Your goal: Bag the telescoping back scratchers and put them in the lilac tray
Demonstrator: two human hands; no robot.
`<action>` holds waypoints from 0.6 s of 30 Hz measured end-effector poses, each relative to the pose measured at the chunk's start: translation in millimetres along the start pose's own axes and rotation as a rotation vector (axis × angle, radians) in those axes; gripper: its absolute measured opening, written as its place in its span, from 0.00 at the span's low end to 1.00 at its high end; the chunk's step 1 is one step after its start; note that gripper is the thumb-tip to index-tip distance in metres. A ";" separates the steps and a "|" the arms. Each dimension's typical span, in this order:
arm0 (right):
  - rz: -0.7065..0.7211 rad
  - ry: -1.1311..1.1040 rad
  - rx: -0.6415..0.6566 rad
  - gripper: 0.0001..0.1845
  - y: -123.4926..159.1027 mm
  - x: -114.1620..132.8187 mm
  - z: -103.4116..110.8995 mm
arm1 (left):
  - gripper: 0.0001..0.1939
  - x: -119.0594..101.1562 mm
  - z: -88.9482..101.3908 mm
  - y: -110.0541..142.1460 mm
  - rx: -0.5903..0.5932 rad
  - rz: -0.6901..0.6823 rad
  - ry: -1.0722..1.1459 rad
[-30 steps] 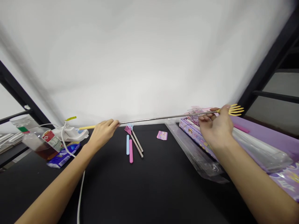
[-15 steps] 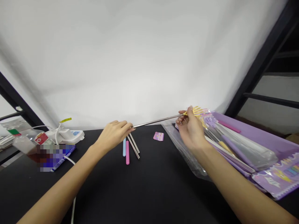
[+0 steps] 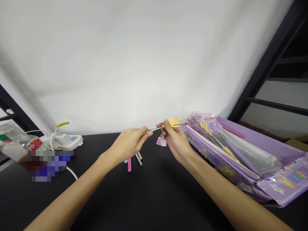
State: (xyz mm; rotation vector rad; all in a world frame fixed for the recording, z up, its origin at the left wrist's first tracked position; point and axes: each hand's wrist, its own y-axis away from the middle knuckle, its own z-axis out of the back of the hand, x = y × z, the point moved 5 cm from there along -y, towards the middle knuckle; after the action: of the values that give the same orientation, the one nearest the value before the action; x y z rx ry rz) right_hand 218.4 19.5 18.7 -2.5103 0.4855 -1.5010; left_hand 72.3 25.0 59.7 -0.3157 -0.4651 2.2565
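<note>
A telescopic back scratcher with a yellow claw-shaped head (image 3: 175, 122) is held level between my two hands. My left hand (image 3: 131, 140) is closed around its handle end, which is mostly hidden. At the neck just below the claw, my right hand (image 3: 176, 139) pinches it between thumb and fingers. Only a short length of metal rod (image 3: 155, 130) shows between the hands. Beneath my left hand, a pink handle (image 3: 129, 165), a light blue one (image 3: 125, 161) and metal tubes (image 3: 139, 158) lie on the black table (image 3: 149, 195). A small pink card (image 3: 161, 141) lies near my right fingers.
A purple display box (image 3: 262, 144) on the right holds several bagged back scratchers (image 3: 231, 141). On the left are a white power strip (image 3: 72, 141) with plugs, a clear plastic bottle (image 3: 18, 149) and a white cable (image 3: 71, 172). A white wall (image 3: 154, 64) rises behind the table.
My hands have come closer together and the rod has slid in, so the back scratcher is much shorter. My right hand has moved left from the box; the clear plastic beside it is no longer visible.
</note>
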 end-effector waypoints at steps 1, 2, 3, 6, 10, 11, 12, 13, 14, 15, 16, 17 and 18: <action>-0.016 0.024 0.014 0.17 -1.2 2.2 1.3 | 0.17 0.7 0.4 0.6 0.013 0.000 0.021; -0.050 0.033 0.021 0.18 -3.1 5.1 4.0 | 0.17 3.1 0.8 1.5 0.023 0.004 0.031; -0.091 0.038 0.015 0.19 -5.3 8.9 8.5 | 0.17 7.1 0.9 2.5 0.031 0.014 0.035; -0.115 0.220 -0.100 0.24 -13.2 29.9 33.1 | 0.19 23.6 -1.2 5.4 0.065 0.083 0.061; 0.004 1.187 -0.095 0.14 -20.4 60.5 63.7 | 0.18 38.2 -11.2 8.9 0.177 0.125 0.089; -0.025 1.414 -0.031 0.12 -21.1 60.4 69.0 | 0.18 39.7 -14.0 9.7 0.205 0.129 0.088; -0.076 1.587 0.038 0.12 -21.0 57.6 74.4 | 0.18 40.6 -16.5 10.3 0.225 0.132 0.084; -0.136 1.703 0.094 0.13 -20.3 53.7 79.6 | 0.18 40.9 -18.5 10.9 0.240 0.134 0.081; -0.188 1.778 0.133 0.16 -19.4 49.6 83.7 | 0.19 40.9 -20.2 11.3 0.249 0.134 0.079; -0.227 1.827 0.162 0.18 -18.5 45.4 86.3 | 0.19 40.7 -21.5 11.6 0.255 0.134 0.076; -0.254 1.860 0.182 0.21 -17.6 41.6 87.6 | 0.19 40.4 -22.5 11.9 0.260 0.133 0.071; -0.270 1.882 0.191 0.23 -17.0 38.3 87.9 | 0.19 40.3 -23.2 12.2 0.264 0.134 0.065; -0.280 1.897 0.196 0.24 -16.6 35.6 87.5 | 0.19 40.3 -23.8 12.4 0.268 0.135 0.059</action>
State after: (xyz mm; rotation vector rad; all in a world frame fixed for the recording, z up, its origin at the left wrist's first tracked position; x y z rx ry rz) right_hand 314.0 20.6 11.5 -0.2816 0.0713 -3.2715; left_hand 46.5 53.1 29.8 -0.2809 -0.1098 2.3986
